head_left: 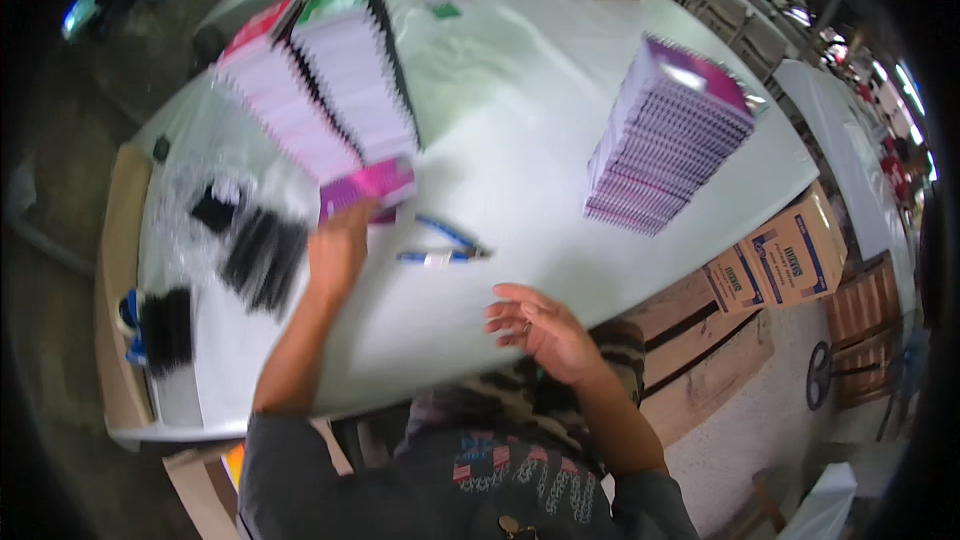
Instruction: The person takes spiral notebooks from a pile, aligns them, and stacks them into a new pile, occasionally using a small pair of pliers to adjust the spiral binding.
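Pliers [450, 257] lie mid-frame — from afar I see the left hand [338, 248] pinching a purple booklet [375, 181], left of centre — the right hand [550, 335] half-curled, open, lower centre.

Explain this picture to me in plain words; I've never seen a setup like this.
There is no machine here: these are a person's two bare hands. The picture comes from the left one of two wide fisheye cameras worn on the person's head, looking down, so straight edges bend near the rim.

The left hand is at a purple booklet, seemingly gripping it, though blur hides the exact hold. The right hand is empty, its fingers loosely curled.

On the pale table lies a blue-handled tool. To the right stands a stack of spiral-bound booklets; at the far left are red-topped and green-topped stacks. Nearer lie black bundles.
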`<state>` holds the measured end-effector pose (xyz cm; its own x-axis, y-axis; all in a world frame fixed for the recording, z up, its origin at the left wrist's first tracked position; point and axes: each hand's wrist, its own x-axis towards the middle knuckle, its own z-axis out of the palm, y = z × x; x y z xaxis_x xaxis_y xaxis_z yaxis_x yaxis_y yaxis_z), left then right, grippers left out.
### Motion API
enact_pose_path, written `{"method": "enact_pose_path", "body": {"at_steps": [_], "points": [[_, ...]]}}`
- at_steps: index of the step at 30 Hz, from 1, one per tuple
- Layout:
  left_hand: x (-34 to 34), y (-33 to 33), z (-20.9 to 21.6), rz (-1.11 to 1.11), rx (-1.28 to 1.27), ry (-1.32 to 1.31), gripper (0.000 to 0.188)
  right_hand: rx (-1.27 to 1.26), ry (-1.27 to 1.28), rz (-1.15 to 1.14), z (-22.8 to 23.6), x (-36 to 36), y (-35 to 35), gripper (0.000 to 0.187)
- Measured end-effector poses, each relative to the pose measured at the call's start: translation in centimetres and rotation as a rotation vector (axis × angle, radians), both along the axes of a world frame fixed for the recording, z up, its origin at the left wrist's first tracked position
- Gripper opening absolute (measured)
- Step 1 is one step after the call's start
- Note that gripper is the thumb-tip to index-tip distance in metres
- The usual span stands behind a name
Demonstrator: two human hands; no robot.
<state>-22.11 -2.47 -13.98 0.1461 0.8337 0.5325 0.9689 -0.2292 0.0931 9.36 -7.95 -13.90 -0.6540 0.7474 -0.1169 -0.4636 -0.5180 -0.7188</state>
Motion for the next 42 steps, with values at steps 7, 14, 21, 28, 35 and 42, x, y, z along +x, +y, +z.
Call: {"method": "enact_pose_path", "body": {"at_steps": [7, 14, 21, 28, 35, 42], "points": [[8.1, -5.8, 1.3, -0.634, -0.009, 0.032, 0.036, -0.24, 0.121, -0.124, -1.6, -1.1, 3.6, 0.036], [8.9, -3.6, -3.1, -0.297, -0.348, -0.249, 0.082, 0.525, -0.449, -0.427, 0.0, 3.1, 6.2, 0.028], [10.0, 4.6, -1.9, -0.661, -0.669, -1.252, 0.078, 0.518, -0.387, -0.349, -1.5, 3.2, 8.0, 0.029], [9.8, 2.0, -4.5, -0.534, -0.658, -1.319, 0.04, 0.766, -0.488, -0.384, -3.0, 0.1, 7.6, 0.027], [11.6, 0.9, -3.3, -0.598, -0.566, -1.429, 0.031, 0.751, -0.416, -0.363, -2.5, 0.6, 7.0, 0.023], [11.9, 0.4, -3.9, -0.568, -0.628, -1.422, 0.025, 0.751, -0.334, -0.386, -2.5, 1.4, 6.5, 0.026]]}}
